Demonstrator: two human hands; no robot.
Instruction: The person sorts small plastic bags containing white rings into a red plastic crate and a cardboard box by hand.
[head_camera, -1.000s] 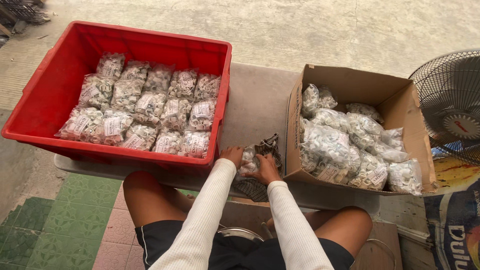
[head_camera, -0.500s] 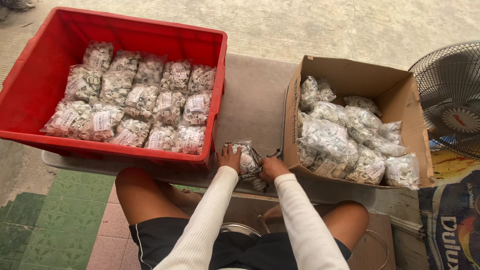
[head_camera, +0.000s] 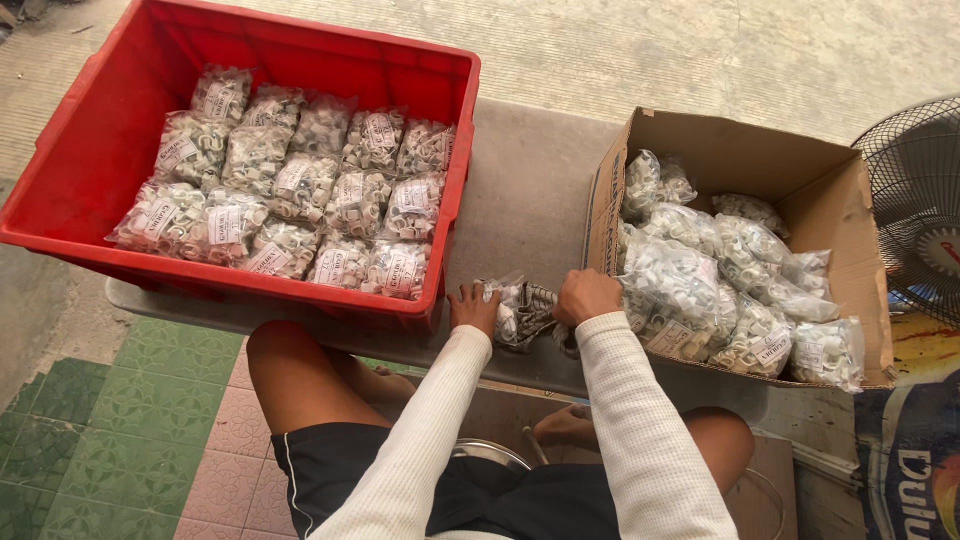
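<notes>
On the grey table's (head_camera: 530, 190) near edge, between the red crate (head_camera: 80, 170) of packed bags at left and the cardboard box (head_camera: 810, 190) of bags at right, both hands grip one small clear bag of white fittings (head_camera: 515, 312): left hand (head_camera: 474, 307) and right hand (head_camera: 587, 296) closed on its sides.

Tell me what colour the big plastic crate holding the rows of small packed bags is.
The big plastic crate is bright red, seen clearly in the head view.
</notes>
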